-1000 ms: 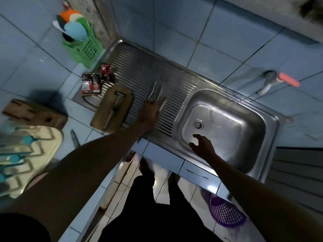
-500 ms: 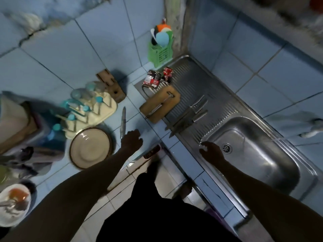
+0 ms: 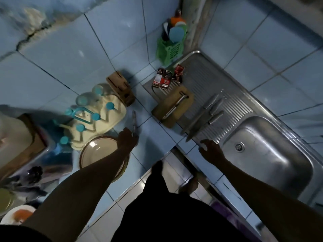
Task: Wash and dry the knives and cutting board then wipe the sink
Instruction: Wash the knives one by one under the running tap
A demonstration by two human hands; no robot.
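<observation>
Left hand [image 3: 126, 139] has reached the counter knife [image 3: 134, 123], fingers closing on it; right hand [image 3: 210, 151] hovers open

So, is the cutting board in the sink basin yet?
No, the cutting board lies on the ribbed drainboard left of the sink basin, with a utensil resting on top of it.

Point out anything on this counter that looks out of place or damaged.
One knife lies alone on the blue tiles by the left hand, apart from the knives grouped on the drainboard. The wall at upper left is cracked with chipped plaster. Sachets sit on the drainboard's far corner. Nothing looks spilled.
</observation>
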